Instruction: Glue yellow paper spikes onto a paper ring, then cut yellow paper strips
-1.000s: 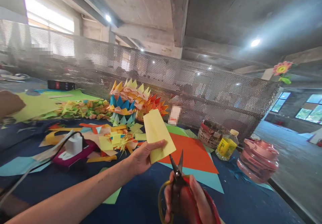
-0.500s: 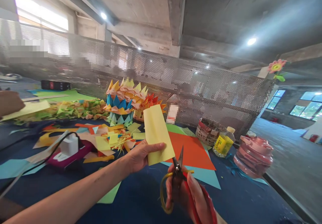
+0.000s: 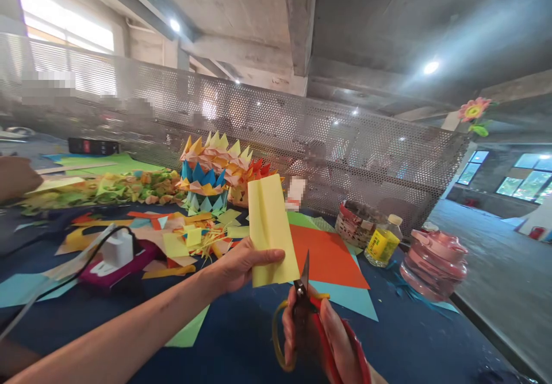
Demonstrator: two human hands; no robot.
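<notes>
My left hand [image 3: 248,263] pinches a folded sheet of yellow paper [image 3: 271,217] near its lower edge, thumb on the front. The paper stands upright above the table, with a crease down it. In my right hand [image 3: 334,326] is a pair of scissors [image 3: 304,298] with one red and one yellow handle. Their blades are spread, pointing up, at the paper's lower right corner; one blade seems to be hidden behind it. An orange sheet [image 3: 328,254] and a light blue sheet [image 3: 349,300] lie behind the scissors.
Folded-paper crowns [image 3: 204,177] stand beyond the paper. Paper scraps [image 3: 181,240] and a purple power strip [image 3: 116,266] with cables lie left. A basket [image 3: 351,223], a yellow-labelled bottle [image 3: 383,240] and a pink jug [image 3: 433,266] stand right. Another person's hand [image 3: 17,178] is far left.
The yellow paper has turned slightly more upright and its crease shows more. The scissors have shifted a little left, their blades still apart. Both hands keep their hold.
</notes>
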